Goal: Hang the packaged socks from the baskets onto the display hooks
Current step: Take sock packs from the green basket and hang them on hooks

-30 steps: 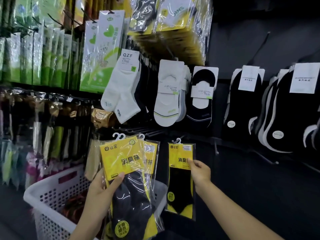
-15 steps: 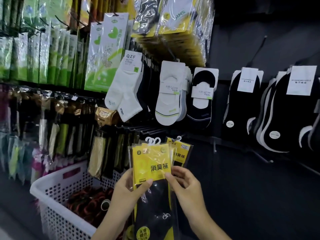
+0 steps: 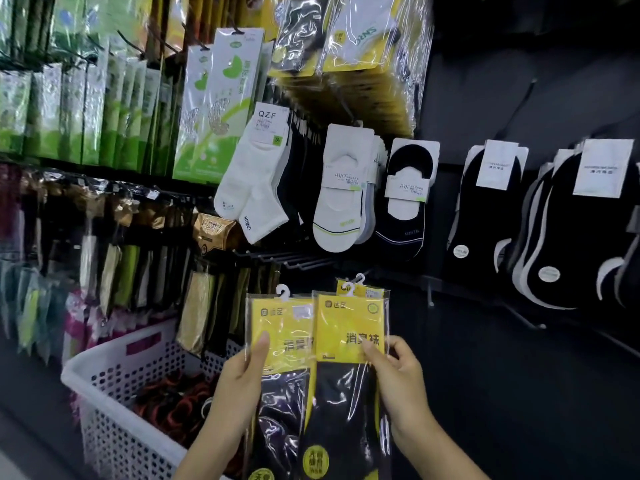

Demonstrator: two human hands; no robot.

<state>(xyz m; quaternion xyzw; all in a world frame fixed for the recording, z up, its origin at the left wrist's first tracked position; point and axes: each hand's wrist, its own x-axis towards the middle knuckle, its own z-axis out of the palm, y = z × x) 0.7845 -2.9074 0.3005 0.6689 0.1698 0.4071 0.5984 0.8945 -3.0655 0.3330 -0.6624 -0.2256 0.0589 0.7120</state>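
Packs, bunched half second ago, now fanned apart. Left hand (image 3: 239,382) grips left pack (image 3: 280,327); right hand (image 3: 398,379) pinches right pack (image 3: 349,323). Hanger loops up, probably singling one out for bare display hooks (image 3: 291,259) above. Basket (image 3: 104,368) on left.

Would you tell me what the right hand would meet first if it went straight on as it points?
Probably the rear sock packet behind the front packet the right hand pinches, then the bare display hooks; depth is unclear.
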